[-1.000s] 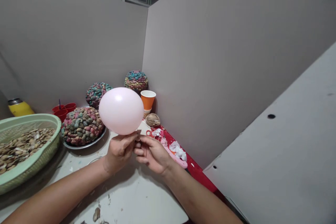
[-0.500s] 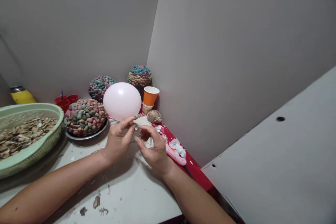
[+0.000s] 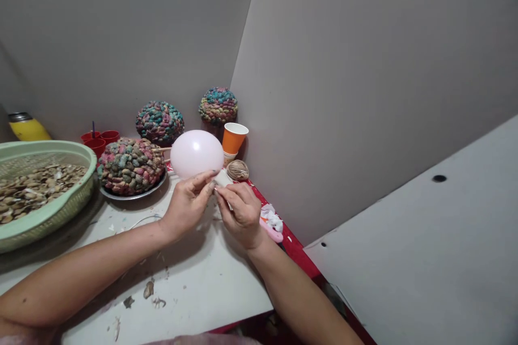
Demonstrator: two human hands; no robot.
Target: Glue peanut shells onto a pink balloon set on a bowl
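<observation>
Two hands [image 3: 186,207] [image 3: 243,215] angle inward, close together; balloon [image 3: 196,152] beyond.

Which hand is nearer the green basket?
The left hand: it is to the right of the basket, on the near side of the balloon. The right hand is farther right, beyond the left hand.

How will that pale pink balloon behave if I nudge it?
The pale pink balloon is probably very light for its size, since it looks inflated. Its rounded shape suggests it would roll or drift readily if loose. The smooth, shiny skin looks taut, so it may feel springy, slip a little, and perhaps burst against something sharp.
</observation>
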